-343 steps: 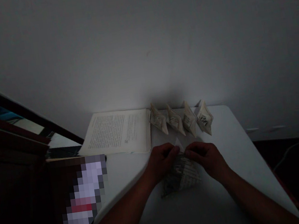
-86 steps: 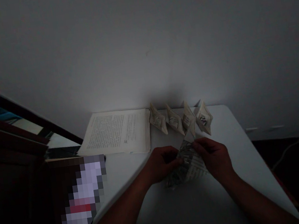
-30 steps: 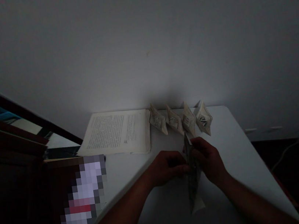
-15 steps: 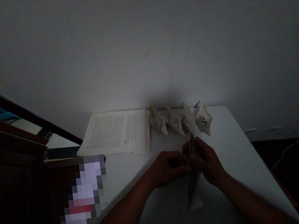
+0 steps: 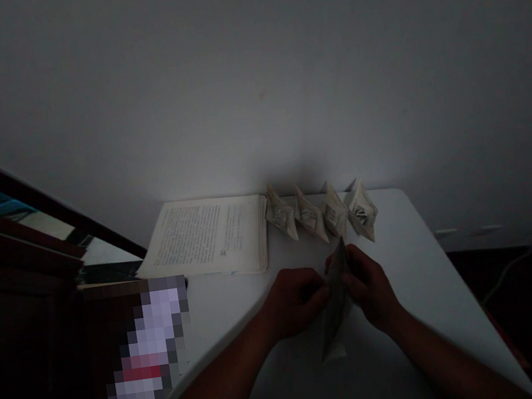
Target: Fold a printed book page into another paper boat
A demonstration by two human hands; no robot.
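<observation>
A folded sheet of printed paper (image 5: 336,312) is held up on edge above the table, its top corner pointing toward the wall. My left hand (image 5: 299,297) pinches it from the left side, thumb and fingers closed at its edge. From the right, my right hand (image 5: 367,284) grips the same paper with the thumb on its near face. The far fingers of both hands are partly hidden behind the sheet. Just beyond my hands stand several folded paper boats (image 5: 310,215) in a row, made of printed pages.
A stack of printed pages (image 5: 202,238) lies at the back left of the white table (image 5: 421,283), against the wall (image 5: 251,96). A blurred-out rectangular object (image 5: 153,347) is at the left edge. To the right, a cable (image 5: 508,268) runs over a dark surface.
The folded paper has tilted, its lower end swinging left and up, so more of its face shows. My left hand has shifted slightly left; both hands keep hold.
</observation>
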